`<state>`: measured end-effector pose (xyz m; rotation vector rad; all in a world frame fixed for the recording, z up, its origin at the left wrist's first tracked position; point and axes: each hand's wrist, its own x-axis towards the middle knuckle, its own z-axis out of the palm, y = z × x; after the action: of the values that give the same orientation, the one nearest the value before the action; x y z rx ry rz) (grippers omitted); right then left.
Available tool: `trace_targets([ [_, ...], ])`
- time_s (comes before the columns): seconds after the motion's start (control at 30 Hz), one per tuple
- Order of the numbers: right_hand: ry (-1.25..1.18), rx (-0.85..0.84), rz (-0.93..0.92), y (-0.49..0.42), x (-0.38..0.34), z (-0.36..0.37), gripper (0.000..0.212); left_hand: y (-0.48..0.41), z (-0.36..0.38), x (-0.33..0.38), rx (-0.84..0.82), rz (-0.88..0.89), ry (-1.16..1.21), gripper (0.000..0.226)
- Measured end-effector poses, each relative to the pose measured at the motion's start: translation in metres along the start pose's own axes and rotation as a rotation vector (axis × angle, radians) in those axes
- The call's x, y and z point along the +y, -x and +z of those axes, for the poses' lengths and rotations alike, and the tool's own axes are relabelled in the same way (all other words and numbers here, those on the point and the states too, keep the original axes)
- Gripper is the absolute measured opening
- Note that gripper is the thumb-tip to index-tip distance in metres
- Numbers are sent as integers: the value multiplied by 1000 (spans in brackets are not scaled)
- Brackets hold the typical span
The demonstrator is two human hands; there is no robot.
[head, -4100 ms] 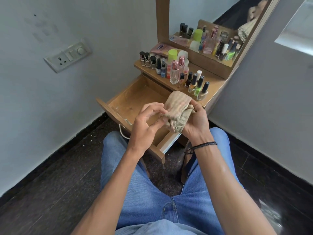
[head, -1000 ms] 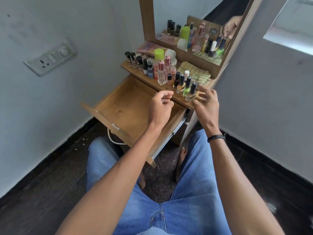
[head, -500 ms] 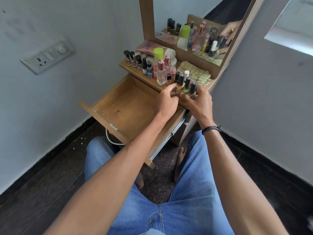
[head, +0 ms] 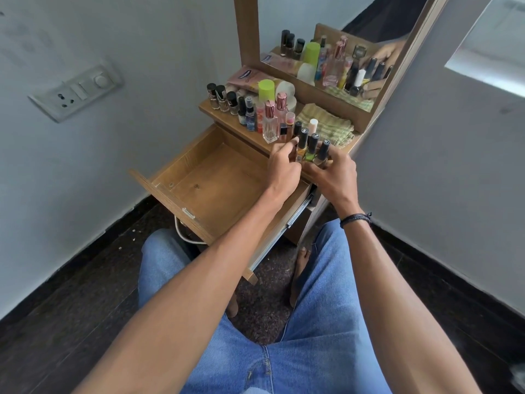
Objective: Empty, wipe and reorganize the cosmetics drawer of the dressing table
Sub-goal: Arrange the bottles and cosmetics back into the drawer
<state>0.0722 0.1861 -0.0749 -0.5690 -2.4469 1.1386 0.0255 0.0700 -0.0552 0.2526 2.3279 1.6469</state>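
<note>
The wooden drawer of the dressing table is pulled out and holds nothing. On the tabletop above it stand several cosmetics. At its front right edge is a cluster of nail polish bottles with black caps. My left hand curls round the left side of the cluster, and my right hand curls round its right side. The folded striped cloth lies on the tabletop behind the bottles.
More nail polish bottles, perfume bottles, a green-capped tube and a pink tube crowd the tabletop's left. The mirror rises behind. A switch plate is on the left wall. My knees are under the drawer.
The cloth went from my hands onto the tabletop. Both hands then moved up to the front nail polish bottles and closed in on them from either side.
</note>
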Motion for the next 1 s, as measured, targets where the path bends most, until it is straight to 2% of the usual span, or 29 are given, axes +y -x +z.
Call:
trace_targets([
  [0.17,-1,-15,-55,6,-1,0,25,4,-6,-7,-22,5,41,52],
  [0.33,-23,-66,-95,14,-7,8,23,13,-19,-17,23,17,109,41],
  [0.5,-27,-131,-173,22,-18,27,31,19,-42,-33,85,20,83,35],
  [0.67,-16,-238,-214,26,-31,55,33,23,-81,-54,162,34,30,20],
  [0.83,-118,-383,-102,35,-43,97,36,25,-123,-78,200,-24,20,21],
  [1.0,13,-412,-35,39,-44,144,35,17,-150,-95,216,-58,-191,18],
])
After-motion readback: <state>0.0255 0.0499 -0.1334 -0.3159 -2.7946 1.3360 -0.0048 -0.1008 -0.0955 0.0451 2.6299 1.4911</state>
